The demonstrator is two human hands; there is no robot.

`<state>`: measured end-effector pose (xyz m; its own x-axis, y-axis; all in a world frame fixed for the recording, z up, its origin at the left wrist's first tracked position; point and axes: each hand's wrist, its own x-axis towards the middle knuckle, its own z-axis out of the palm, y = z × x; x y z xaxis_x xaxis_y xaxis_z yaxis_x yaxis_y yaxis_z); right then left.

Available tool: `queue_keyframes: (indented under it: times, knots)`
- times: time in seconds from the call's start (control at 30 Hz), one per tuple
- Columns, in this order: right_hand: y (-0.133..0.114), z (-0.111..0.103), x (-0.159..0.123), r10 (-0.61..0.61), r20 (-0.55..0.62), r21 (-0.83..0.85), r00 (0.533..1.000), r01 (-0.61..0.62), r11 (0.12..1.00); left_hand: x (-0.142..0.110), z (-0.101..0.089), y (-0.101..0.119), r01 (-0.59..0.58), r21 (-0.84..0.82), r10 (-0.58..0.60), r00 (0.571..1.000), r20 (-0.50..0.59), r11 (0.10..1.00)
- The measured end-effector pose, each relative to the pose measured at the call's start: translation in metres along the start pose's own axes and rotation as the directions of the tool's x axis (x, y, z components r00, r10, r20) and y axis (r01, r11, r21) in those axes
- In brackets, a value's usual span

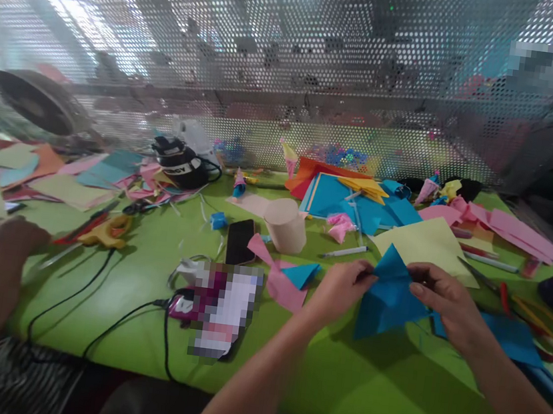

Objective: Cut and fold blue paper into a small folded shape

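Forearms (255, 379) extend over the green bench (324, 391); left hand (342, 285) and right hand (449, 301) each grasp the folded blue paper (389, 305); a yellow sheet (433, 243) lies behind.

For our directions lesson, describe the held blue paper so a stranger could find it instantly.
On the right side of the green table are the wearer's left hand and right hand. Between them is the blue paper, folded, one corner pointing up. Unlike the blue sheets by the right forearm, it is hand-held.
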<state>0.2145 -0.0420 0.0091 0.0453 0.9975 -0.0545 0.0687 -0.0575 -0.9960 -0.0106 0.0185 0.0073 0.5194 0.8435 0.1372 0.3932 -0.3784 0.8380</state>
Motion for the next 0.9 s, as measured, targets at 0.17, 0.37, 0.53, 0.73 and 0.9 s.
queue_keyframes:
  times: [0.17, 0.37, 0.53, 0.73, 0.9]
  knots:
    - [0.004, 0.007, 0.001, -0.028, -0.042, -0.111, 0.999, 0.023, 0.994, -0.002, 0.006, 0.007, -0.01, 0.026, 0.008, 0.997, 0.072, 1.0]
    - [0.006, 0.004, 0.001, -0.027, -0.103, -0.079, 0.994, 0.019, 0.997, -0.001, 0.015, 0.002, 0.063, -0.141, -0.061, 0.998, 0.016, 0.988]
    - [0.004, 0.011, 0.001, 0.032, 0.008, 0.057, 0.999, -0.032, 0.998, -0.003, 0.015, 0.006, -0.01, -0.014, 0.01, 1.0, 0.011, 1.0]
    - [0.002, 0.021, 0.005, -0.037, -0.076, 0.018, 0.996, 0.039, 0.999, -0.007, 0.018, 0.013, -0.051, 0.037, 0.048, 0.996, 0.077, 0.998]
    - [0.003, 0.021, 0.003, -0.037, -0.12, 0.06, 0.992, 0.044, 0.997, -0.007, 0.019, 0.014, -0.043, 0.038, 0.039, 0.996, 0.081, 0.998]
